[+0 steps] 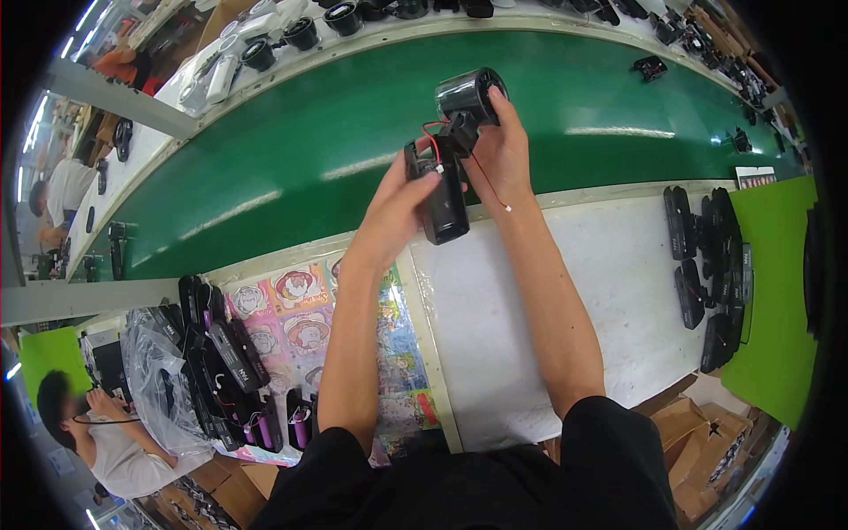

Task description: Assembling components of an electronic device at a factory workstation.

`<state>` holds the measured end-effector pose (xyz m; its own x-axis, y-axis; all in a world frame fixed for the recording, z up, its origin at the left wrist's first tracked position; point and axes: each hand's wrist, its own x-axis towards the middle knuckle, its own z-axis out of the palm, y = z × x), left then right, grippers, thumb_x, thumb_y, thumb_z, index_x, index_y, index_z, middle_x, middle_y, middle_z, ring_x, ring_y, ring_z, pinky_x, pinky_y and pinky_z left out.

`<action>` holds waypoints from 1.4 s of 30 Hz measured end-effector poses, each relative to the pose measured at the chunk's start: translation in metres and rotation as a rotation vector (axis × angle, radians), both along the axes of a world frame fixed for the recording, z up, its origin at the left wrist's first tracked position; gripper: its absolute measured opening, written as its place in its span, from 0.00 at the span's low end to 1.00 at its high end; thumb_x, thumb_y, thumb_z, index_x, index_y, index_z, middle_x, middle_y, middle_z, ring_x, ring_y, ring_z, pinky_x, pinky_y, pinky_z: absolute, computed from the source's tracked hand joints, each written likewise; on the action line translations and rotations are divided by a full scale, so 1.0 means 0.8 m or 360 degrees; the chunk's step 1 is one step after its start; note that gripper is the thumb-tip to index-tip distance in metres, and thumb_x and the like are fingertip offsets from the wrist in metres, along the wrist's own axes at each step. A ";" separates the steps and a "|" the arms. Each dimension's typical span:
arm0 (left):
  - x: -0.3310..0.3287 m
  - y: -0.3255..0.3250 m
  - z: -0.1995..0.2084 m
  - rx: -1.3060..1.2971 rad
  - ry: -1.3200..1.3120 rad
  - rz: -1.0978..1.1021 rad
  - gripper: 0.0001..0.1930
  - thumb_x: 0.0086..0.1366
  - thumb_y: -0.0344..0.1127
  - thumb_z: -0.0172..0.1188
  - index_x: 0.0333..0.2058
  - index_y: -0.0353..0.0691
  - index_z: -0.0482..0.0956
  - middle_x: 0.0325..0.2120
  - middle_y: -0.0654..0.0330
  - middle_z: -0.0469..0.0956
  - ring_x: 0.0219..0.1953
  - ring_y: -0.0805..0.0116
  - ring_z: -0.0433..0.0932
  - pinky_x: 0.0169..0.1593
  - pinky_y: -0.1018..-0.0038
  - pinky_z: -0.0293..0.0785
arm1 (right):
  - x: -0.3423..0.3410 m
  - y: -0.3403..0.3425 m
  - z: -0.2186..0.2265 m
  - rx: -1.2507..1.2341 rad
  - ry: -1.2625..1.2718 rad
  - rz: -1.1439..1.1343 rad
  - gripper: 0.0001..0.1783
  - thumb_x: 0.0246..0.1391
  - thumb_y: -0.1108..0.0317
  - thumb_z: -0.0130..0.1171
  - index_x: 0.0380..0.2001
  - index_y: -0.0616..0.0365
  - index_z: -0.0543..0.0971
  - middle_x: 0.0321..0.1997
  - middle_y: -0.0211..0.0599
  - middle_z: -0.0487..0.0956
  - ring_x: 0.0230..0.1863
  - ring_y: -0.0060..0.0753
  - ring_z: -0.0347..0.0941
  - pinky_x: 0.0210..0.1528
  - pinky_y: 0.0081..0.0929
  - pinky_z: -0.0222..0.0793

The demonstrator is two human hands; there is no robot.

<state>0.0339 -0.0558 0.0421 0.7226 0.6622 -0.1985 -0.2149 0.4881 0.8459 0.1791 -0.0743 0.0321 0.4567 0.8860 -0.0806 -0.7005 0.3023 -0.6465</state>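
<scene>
From where I stand, the left hand (389, 216) has its fingers closed around a black handle (446, 212), the thumb laid across its upper part. The right hand (508, 155) grips the glossy black cylindrical head (461, 95), its thumb over the round end. Head and handle meet at a black joint (459, 132) between the two sets of fingers; from here I can't make out whether that joint is fully seated. A red wire (433, 141) loops beside the joint toward a small white plug (440, 168) at the left thumb's tip. Another thin lead (488, 181) hangs below the right fingers, its white connector (508, 208) in front of the wrist.

Beneath and beyond the fingers runs a glossy green surface (309, 124), a small black part (650, 68) lying on it well to their right. Nearer the body than the fingers is a white surface (477, 336); black parts (724, 274) are gathered at its right. To the left of the fingers and nearer the body lie a colourful printed sheet (296, 327), a pile of black housings (231, 353) and crumpled clear plastic (146, 362). Farther left, a co-worker (132, 450) sits with both hands raised.
</scene>
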 end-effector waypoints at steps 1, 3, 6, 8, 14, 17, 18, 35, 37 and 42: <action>-0.001 0.002 -0.002 0.0000 0.0001 -0.0001 0.28 0.62 0.30 0.46 0.60 0.37 0.52 0.46 0.50 0.70 0.45 0.55 0.74 0.46 0.60 0.74 | 0.000 0.000 0.000 0.0000 0.0001 -0.0001 0.20 0.54 0.50 0.52 0.40 0.55 0.71 0.36 0.36 0.76 0.38 0.33 0.74 0.43 0.31 0.68; -0.006 0.007 -0.004 -0.0114 -0.0217 -0.0094 0.28 0.61 0.32 0.44 0.61 0.39 0.52 0.47 0.49 0.69 0.47 0.53 0.73 0.48 0.58 0.72 | 0.000 0.002 0.001 -0.0007 -0.0044 -0.0028 0.21 0.54 0.49 0.51 0.40 0.55 0.71 0.36 0.36 0.76 0.38 0.33 0.74 0.43 0.31 0.67; -0.007 0.007 -0.001 -0.0096 -0.0211 -0.0152 0.29 0.59 0.31 0.44 0.60 0.38 0.52 0.48 0.48 0.69 0.48 0.52 0.73 0.49 0.58 0.71 | 0.003 0.002 -0.003 0.0030 0.0049 -0.0014 0.20 0.52 0.52 0.56 0.38 0.58 0.72 0.35 0.34 0.75 0.34 0.28 0.72 0.37 0.28 0.70; -0.004 0.006 -0.001 -0.0070 -0.0185 -0.0153 0.30 0.58 0.31 0.45 0.60 0.37 0.52 0.48 0.49 0.69 0.49 0.52 0.72 0.50 0.58 0.71 | 0.004 0.001 -0.005 -0.0021 -0.0030 0.0000 0.22 0.52 0.49 0.53 0.39 0.56 0.72 0.35 0.35 0.75 0.36 0.30 0.73 0.40 0.30 0.69; -0.006 0.003 0.003 0.0085 -0.0095 -0.0184 0.34 0.56 0.24 0.50 0.61 0.36 0.50 0.46 0.54 0.68 0.47 0.59 0.74 0.48 0.65 0.73 | 0.002 -0.001 0.001 -0.0080 -0.0085 -0.0009 0.24 0.52 0.46 0.51 0.40 0.55 0.71 0.35 0.36 0.75 0.38 0.32 0.73 0.41 0.33 0.69; -0.006 0.002 -0.002 0.0243 0.0025 -0.0156 0.35 0.54 0.22 0.52 0.61 0.36 0.51 0.46 0.55 0.68 0.48 0.62 0.73 0.48 0.67 0.73 | -0.001 -0.004 0.008 -0.0079 -0.0088 -0.0003 0.24 0.52 0.46 0.51 0.41 0.55 0.71 0.35 0.36 0.75 0.37 0.32 0.73 0.40 0.33 0.69; -0.006 0.001 -0.003 0.0326 0.0101 -0.0114 0.35 0.54 0.22 0.53 0.61 0.36 0.51 0.45 0.55 0.69 0.48 0.63 0.73 0.48 0.68 0.73 | -0.002 -0.004 0.009 -0.0066 -0.0100 0.0011 0.24 0.52 0.46 0.51 0.41 0.55 0.71 0.34 0.36 0.75 0.37 0.31 0.73 0.40 0.33 0.69; 0.015 -0.007 -0.003 0.0440 -0.0008 0.0135 0.22 0.61 0.25 0.50 0.54 0.30 0.57 0.38 0.50 0.75 0.36 0.64 0.78 0.38 0.72 0.77 | 0.005 0.002 -0.002 -0.0115 -0.0052 -0.0015 0.25 0.53 0.45 0.48 0.40 0.57 0.71 0.32 0.37 0.76 0.26 0.29 0.73 0.20 0.22 0.64; 0.018 -0.008 -0.005 0.0441 -0.0036 0.0131 0.21 0.62 0.27 0.49 0.53 0.31 0.58 0.38 0.51 0.75 0.36 0.64 0.78 0.37 0.72 0.79 | 0.007 0.002 -0.003 -0.0078 -0.0053 -0.0039 0.24 0.54 0.45 0.48 0.39 0.57 0.71 0.32 0.38 0.76 0.27 0.30 0.73 0.22 0.22 0.66; 0.015 -0.009 -0.005 0.0432 -0.0006 0.0143 0.16 0.63 0.28 0.49 0.49 0.32 0.61 0.35 0.51 0.75 0.35 0.63 0.79 0.37 0.72 0.77 | 0.001 -0.001 0.009 -0.0014 0.0055 -0.0119 0.21 0.53 0.49 0.51 0.40 0.56 0.71 0.35 0.38 0.76 0.34 0.31 0.73 0.33 0.27 0.70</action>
<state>0.0459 -0.0631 0.0382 0.6591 0.7520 -0.0026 -0.2501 0.2225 0.9423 0.1803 -0.0751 0.0396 0.5182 0.8488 -0.1051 -0.6982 0.3488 -0.6252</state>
